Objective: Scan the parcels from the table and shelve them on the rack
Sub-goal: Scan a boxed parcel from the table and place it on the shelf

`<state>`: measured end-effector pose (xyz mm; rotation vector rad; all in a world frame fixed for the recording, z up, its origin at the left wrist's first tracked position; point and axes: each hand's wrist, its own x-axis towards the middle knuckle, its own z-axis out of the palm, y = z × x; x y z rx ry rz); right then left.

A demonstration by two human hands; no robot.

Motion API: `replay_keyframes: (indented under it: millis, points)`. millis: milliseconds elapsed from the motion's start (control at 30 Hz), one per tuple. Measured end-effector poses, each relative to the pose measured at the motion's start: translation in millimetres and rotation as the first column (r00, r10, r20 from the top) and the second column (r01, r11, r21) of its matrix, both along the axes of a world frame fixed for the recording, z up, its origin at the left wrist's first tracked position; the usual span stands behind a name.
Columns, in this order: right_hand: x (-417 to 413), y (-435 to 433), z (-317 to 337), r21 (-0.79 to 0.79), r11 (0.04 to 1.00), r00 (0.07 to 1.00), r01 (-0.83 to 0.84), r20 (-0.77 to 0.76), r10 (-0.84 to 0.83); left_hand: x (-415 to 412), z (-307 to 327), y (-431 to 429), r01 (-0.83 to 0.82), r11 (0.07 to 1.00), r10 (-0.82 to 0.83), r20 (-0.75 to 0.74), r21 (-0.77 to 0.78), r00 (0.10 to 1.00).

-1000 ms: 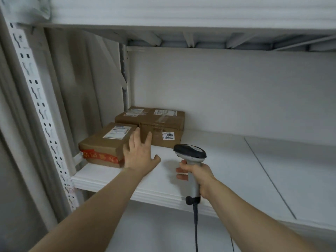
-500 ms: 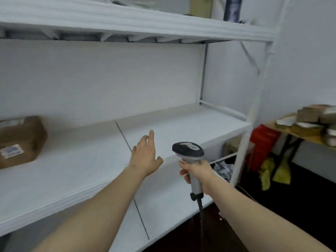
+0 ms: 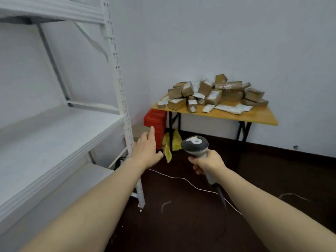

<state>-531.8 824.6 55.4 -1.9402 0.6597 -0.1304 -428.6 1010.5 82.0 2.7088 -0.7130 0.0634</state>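
Every visible finger of the right hand [image 3: 207, 161] curls round the grip of the scanner [image 3: 195, 145], whose head points toward the table [image 3: 254, 116], probably so it can read a label on arrival; the left hand [image 3: 146, 151] holds nothing, its fingers straight and loosely spread with the index raised, seemingly kept free to lift a box; both hands hang well short of the table. Dozens of parcels [image 3: 209, 95], brown boxes and pale mailers, lie heaped on the table's top toward the wall; the rack [image 3: 120, 88] stands left of the table; a red crate [image 3: 155, 120] sits under the table's left end, its contents hidden.
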Motion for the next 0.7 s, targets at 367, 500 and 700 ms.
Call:
replay_keyframes:
  millis: [367, 500, 700]
  points:
    - [70.3, -204.7, 21.0, -0.346, 0.906, 0.915, 0.245, -0.226, -0.334, 141.5, -7.7, -235.6, 0.269, 0.963, -0.269, -0.072, -0.002, 0.961]
    - [83.9, -267.8, 23.5, -0.413, 0.871, 0.865, 0.266, -0.296, -0.405, 178.7, -11.6, -323.6, 0.331, 0.944, -0.328, -0.101, 0.009, 0.939]
    - [112.7, -386.7, 3.8, -0.343, 0.863, 0.848, 0.372, -0.251, -0.466, 224.3, -24.3, -453.9, 0.422, 0.906, -0.414, -0.134, 0.035, 0.9]
